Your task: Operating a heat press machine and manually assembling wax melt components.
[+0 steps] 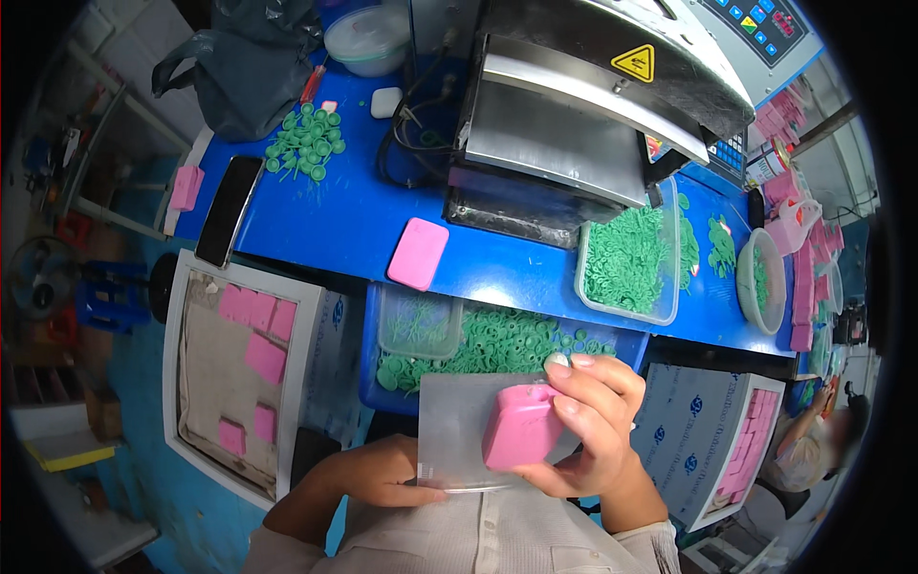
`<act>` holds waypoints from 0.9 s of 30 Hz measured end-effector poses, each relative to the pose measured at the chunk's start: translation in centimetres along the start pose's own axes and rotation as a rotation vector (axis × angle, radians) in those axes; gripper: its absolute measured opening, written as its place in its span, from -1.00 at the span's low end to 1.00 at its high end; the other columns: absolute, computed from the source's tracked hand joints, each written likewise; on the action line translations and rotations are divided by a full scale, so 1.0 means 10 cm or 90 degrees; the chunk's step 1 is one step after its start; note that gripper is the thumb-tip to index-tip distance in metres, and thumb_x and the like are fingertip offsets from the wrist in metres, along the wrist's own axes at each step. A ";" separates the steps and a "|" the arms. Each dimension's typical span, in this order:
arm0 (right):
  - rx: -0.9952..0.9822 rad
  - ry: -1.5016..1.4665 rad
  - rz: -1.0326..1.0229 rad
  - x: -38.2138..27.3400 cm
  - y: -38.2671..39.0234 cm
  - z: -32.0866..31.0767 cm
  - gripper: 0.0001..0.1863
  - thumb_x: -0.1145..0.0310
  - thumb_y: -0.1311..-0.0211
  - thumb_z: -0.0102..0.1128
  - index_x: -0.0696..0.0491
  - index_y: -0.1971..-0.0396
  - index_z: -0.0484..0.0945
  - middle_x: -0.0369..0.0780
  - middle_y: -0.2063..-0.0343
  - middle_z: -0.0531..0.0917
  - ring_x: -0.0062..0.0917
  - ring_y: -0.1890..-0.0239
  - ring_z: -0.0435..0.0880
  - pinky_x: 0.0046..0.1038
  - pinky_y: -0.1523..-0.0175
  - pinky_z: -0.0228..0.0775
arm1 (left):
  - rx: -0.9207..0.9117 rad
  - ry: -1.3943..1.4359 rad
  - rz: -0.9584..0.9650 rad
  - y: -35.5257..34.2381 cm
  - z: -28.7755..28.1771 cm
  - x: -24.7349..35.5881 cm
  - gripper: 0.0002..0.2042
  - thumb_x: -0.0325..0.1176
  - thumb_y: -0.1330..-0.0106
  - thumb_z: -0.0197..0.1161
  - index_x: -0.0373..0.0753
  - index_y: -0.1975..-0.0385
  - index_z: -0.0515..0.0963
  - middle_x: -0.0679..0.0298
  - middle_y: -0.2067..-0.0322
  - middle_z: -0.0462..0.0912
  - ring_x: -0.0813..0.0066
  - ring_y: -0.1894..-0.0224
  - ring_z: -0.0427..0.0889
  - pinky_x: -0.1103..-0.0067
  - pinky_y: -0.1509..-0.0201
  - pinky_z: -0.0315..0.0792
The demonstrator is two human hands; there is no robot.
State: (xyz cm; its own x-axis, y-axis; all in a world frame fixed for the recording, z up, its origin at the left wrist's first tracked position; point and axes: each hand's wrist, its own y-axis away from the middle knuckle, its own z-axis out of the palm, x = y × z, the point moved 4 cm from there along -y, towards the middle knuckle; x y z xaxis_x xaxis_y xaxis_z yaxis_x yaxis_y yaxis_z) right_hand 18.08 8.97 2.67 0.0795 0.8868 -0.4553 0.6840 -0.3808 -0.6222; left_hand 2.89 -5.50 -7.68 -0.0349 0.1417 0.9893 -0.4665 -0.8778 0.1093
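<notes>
In front of my chest, my right hand (604, 413) grips a pink rounded block (521, 428) between thumb and fingers. A small pale round piece (557, 362) shows at its fingertips. My left hand (387, 472) pinches the lower left edge of a clear plastic bag (449, 411). The pink block is in front of the bag or inside it; I cannot tell which. Just beyond is a blue tray (371, 383) of small green pieces (507, 342). A clear tub (421, 325) stands at the tray's left end. Another pink block (418, 253) lies on the blue table (335, 234).
A metal machine (564, 143) with a control panel (765, 29) stands at the back. A tub of green pieces (626, 258) sits beside it. Left are a phone (229, 210), a green pile (308, 143) and a box with pink blocks (177, 383). Another person (808, 450) is far right.
</notes>
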 end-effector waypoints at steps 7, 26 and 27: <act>-0.069 -0.050 0.063 0.15 -0.07 0.01 -0.06 -0.03 0.19 0.50 0.16 -0.15 0.26 0.03 -0.12 0.42 -0.10 -0.11 0.37 -0.12 -0.15 0.25 | -0.065 0.117 -0.152 0.00 -0.03 0.13 -0.74 -0.46 -0.23 0.23 -0.34 0.09 0.57 0.23 0.18 0.60 0.50 0.16 0.54 0.57 0.10 0.41; -0.067 0.107 0.025 0.05 -0.01 -0.43 -0.38 -0.18 0.02 0.26 -0.03 0.07 0.61 -0.11 -0.03 0.57 -0.07 -0.16 0.43 0.02 -0.21 0.18 | 0.006 0.318 0.036 -0.56 -0.56 0.92 -0.71 -0.31 -0.12 0.19 -0.45 0.31 0.55 0.17 0.39 0.57 0.50 0.37 0.57 0.61 0.29 0.44; -0.068 0.106 0.025 0.07 -0.02 -0.42 -0.38 -0.18 0.02 0.26 -0.03 0.07 0.61 -0.11 -0.03 0.57 -0.07 -0.16 0.43 0.02 -0.21 0.18 | 0.006 0.318 0.036 -0.59 -0.57 0.91 -0.71 -0.31 -0.12 0.19 -0.45 0.31 0.55 0.17 0.39 0.57 0.50 0.37 0.57 0.61 0.29 0.44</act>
State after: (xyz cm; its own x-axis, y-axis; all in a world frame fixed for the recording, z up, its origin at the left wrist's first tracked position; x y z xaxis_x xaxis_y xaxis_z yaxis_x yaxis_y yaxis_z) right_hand 21.10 10.79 5.13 0.2209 0.9060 -0.3610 0.7501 -0.3944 -0.5308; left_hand 0.26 3.62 0.08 -0.4802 0.2941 0.8264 -0.4432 -0.8943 0.0608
